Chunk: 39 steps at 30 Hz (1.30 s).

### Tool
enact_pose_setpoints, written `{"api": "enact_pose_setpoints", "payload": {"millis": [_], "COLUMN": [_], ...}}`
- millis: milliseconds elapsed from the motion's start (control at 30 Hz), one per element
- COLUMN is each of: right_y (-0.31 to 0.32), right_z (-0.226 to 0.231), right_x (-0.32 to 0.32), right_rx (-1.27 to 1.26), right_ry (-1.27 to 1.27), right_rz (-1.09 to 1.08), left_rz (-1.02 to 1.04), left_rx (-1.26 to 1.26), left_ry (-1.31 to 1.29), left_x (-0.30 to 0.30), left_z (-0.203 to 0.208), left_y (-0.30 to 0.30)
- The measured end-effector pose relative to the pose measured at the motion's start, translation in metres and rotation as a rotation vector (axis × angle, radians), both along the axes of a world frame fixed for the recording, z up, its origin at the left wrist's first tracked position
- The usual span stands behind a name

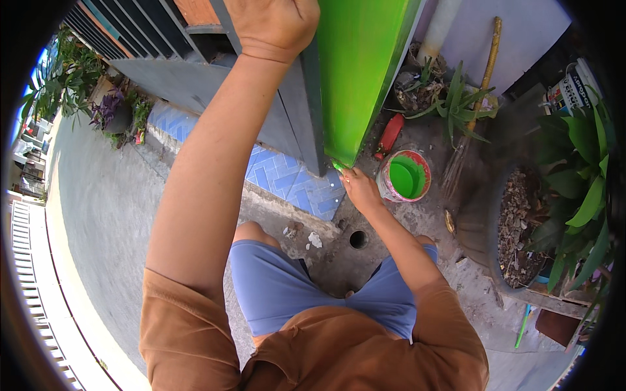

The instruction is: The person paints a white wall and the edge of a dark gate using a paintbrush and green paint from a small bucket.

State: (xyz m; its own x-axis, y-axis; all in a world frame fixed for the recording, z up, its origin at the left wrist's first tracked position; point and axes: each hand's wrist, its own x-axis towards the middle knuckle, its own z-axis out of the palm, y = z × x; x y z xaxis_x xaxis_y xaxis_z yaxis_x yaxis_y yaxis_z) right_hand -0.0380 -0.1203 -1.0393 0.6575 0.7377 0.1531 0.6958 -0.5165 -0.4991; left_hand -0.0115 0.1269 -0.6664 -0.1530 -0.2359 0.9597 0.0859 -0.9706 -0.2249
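My right hand (358,188) is closed around a small paintbrush (338,166), whose green-coated end touches the bottom of a bright green panel (355,72). Just right of that hand stands a round paint bucket (386,189) with green paint inside and red and white smears round its rim. Raised at the top of the view, my left hand (277,26) is against or in front of the grey metal gate (306,104). Its fingers run out of the picture, so their grip is hidden.
A red object (390,135) lies behind the bucket. Potted plants (515,247) line the right side, with a bamboo stick (489,65) leaning by the wall. Blue patterned tiles (287,179) form a step below the gate. A round hole (358,239) opens in the concrete between my knees.
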Motion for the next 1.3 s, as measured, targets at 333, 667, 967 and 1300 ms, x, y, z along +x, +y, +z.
{"api": "enact_pose_setpoints", "payload": {"millis": [333, 667, 967, 1300], "right_y": [0.033, 0.024, 0.057, 0.014], "right_z": [0.034, -0.037, -0.021, 0.257], "right_x": [0.021, 0.008, 0.024, 0.011], "right_rx": [0.159, 0.125, 0.156, 0.510], "right_ry": [-0.134, -0.008, -0.049, -0.318], "right_rz": [-0.077, -0.051, -0.095, -0.036], "left_rz": [-0.055, -0.022, -0.010, -0.043], "left_rx": [0.071, 0.046, 0.050, 0.054], "left_ry": [-0.032, -0.027, -0.001, -0.025], "left_x": [0.005, 0.008, 0.006, 0.006], "left_z": [0.002, 0.002, 0.000, -0.001], "left_y": [0.007, 0.004, 0.005, 0.007]}}
